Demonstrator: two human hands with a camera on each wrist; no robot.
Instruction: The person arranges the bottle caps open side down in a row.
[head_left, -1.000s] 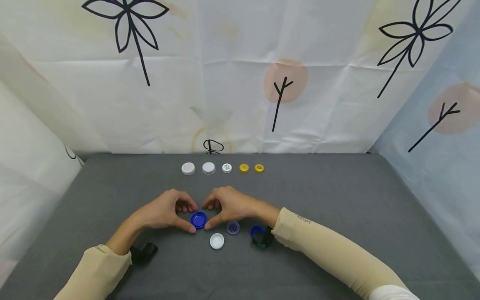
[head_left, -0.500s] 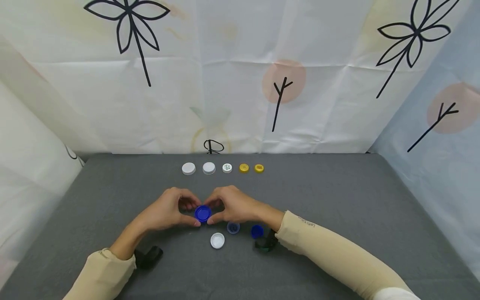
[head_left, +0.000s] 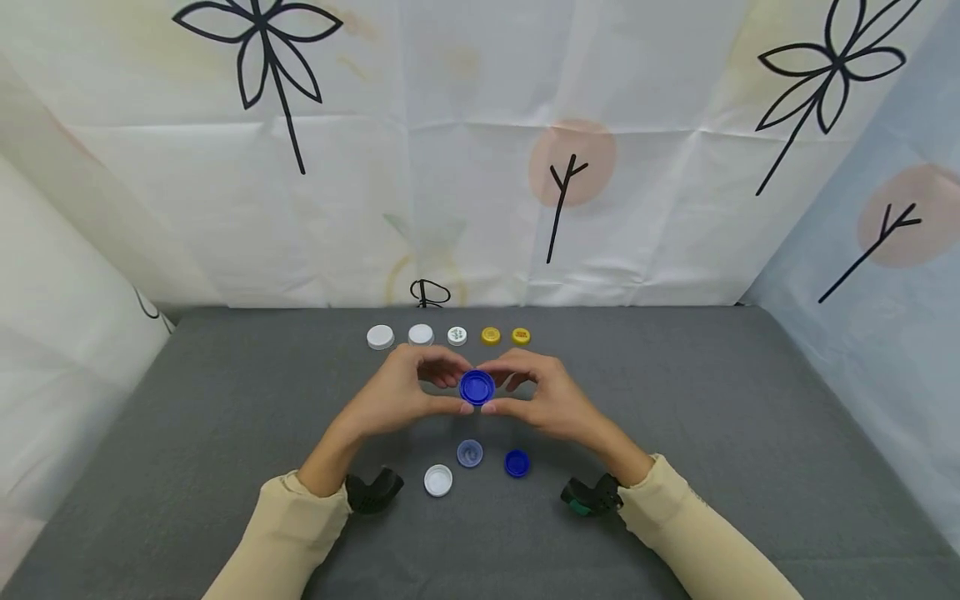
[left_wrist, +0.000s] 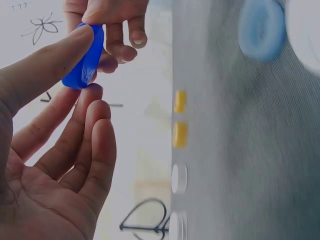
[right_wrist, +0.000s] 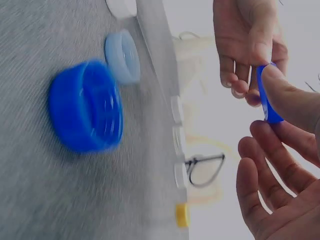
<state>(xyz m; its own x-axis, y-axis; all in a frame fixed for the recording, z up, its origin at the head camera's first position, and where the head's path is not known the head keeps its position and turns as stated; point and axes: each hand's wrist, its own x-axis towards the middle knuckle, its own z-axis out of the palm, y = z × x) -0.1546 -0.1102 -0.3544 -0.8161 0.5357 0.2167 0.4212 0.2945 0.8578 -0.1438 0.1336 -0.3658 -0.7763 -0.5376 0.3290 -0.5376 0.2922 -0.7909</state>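
Note:
Between both hands, raised off the table, is a blue bottle cap (head_left: 477,388) with its hollow side toward the head camera. My left hand (head_left: 401,392) pinches its left edge between thumb and fingertips. From the other side my right hand (head_left: 551,396) pinches the right edge the same way. Both wrist views show the cap edge-on, the thumbs pressing its near rim. Below the hands lie a pale translucent blue cap (head_left: 469,453), a second blue cap (head_left: 517,463) and a white cap (head_left: 438,481), all hollow side up.
Along the back of the grey table (head_left: 247,417) runs a row of caps: two larger white caps (head_left: 380,337), a small printed white cap (head_left: 457,336) and two yellow caps (head_left: 491,336). A printed white cloth (head_left: 360,208) hangs behind the table's far edge.
The blue cap has been gripped by both hands, lifted and carried right and away from the body. The second blue cap, formerly partly behind the right wrist camera, now shows fully.

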